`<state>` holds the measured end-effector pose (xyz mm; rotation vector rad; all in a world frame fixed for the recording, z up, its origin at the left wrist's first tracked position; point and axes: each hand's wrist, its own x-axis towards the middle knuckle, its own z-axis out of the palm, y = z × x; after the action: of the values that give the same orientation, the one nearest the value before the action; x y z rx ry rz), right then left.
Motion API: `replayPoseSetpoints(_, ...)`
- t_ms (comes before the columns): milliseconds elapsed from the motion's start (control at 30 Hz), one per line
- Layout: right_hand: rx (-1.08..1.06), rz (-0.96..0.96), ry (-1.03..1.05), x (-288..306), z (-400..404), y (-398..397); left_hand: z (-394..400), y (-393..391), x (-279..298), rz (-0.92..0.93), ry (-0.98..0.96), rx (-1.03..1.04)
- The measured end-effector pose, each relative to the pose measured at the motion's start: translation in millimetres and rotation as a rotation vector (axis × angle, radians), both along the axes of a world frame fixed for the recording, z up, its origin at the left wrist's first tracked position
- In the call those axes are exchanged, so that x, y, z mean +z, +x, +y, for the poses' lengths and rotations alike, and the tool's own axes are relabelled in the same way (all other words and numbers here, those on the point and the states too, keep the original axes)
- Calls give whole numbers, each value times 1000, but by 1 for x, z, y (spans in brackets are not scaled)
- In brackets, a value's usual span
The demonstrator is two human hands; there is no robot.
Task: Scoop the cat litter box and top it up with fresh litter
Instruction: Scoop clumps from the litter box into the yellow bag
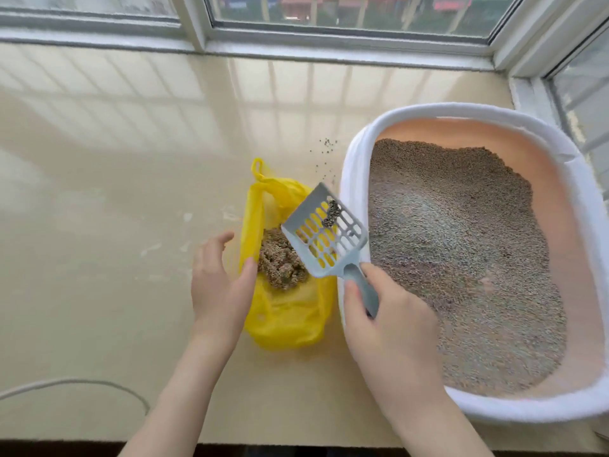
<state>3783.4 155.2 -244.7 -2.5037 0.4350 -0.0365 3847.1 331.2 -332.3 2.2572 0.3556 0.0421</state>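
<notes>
Beige sill [131,192]: right hand [385,311] grips rigid, light scoop [324,232] by handle; left hand [217,282], fingers spread, holds limp bag [286,311] open at litter box's [349,179] nine o'clock.

The box [356,166] runs off the right edge, so its far rim is cut. The right hand [389,311] hides the end of the scoop [324,232] handle and part of the near rim. The scoop covers part of the bag [286,311] mouth. The left hand [219,285] covers the bag's left edge. Both forearms leave the bottom edge. The specks [326,159] by the box are too small to tell.
</notes>
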Motion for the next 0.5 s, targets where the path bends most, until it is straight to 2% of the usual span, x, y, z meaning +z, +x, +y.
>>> replayPoseSetpoints(67,67,40,-187,-11,18,3,8,0,-9,149,-58,32)
replayPoseSetpoints(133,102,102,-333,-22,30,5,11,-1,-15,224,-143,42)
replayPoseSetpoints(300,156,159,-530,-33,39,8,13,-3,-16,228,-253,69)
replayPoseSetpoints(433,163,68,-581,-35,35,5,14,-3,-14,204,-262,68)
replayPoseSetpoints(500,119,33,-463,-31,30,4,14,-3,-12,159,-207,45)
